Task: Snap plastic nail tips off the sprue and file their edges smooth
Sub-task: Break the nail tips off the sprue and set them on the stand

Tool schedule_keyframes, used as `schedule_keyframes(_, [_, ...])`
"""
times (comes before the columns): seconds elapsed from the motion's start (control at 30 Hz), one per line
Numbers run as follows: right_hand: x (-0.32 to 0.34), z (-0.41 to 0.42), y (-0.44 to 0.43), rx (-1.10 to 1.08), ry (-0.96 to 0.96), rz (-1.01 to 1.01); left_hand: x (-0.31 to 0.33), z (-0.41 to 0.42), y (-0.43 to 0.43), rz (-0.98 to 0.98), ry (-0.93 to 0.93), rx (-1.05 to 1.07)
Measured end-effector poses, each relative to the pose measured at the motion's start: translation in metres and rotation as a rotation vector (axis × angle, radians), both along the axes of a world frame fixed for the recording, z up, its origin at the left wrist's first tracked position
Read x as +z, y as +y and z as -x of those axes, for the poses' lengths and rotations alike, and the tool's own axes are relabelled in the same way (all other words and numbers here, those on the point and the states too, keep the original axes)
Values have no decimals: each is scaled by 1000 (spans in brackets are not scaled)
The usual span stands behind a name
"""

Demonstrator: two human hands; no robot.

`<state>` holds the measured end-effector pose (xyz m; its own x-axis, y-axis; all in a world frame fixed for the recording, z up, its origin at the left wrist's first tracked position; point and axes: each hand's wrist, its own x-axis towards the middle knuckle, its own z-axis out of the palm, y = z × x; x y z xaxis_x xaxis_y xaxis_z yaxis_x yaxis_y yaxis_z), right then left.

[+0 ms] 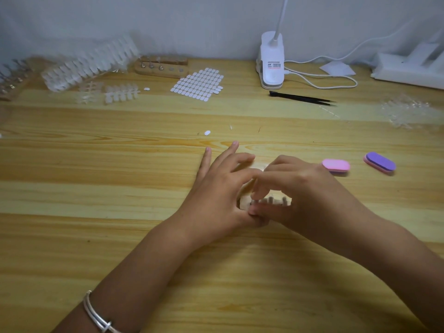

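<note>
Just below centre frame, a pale plastic sprue of nail tips (271, 201) is pinched between the left hand (223, 188) and right hand (300, 188), which meet over it. Light, thin and probably brittle, it looks best gripped along its spine beside each tip. A pink oval buffer block (336, 165) and a purple oval buffer block (380, 162) lie at right on the light wooden table (120, 188).

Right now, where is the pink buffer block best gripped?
Pinch the pink buffer block across its long sides, from above, probably: it lies flat, long axis left to right, close to the right hand, which grips the sprue.
</note>
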<state>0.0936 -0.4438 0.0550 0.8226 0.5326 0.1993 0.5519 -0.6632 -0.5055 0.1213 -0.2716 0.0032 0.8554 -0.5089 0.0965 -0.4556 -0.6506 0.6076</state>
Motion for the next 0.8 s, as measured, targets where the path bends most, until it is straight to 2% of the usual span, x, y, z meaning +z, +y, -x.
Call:
schedule_keyframes(0.4, [-8, 2, -11, -45, 23, -83, 2, 3, 1, -33, -8, -8])
schedule_keyframes(0.57, [-1, 4, -34, -164, -2, -166, 6, 5, 4, -30, -63, -32])
schedule_keyframes(0.63, [-4, 8, -44, -214, -51, -148, 9, 5, 7, 20, -41, -57])
schedule_keyframes(0.8, [-21, 14, -68, -342, -117, -147, 22, 2, 17, 292, 67, -76])
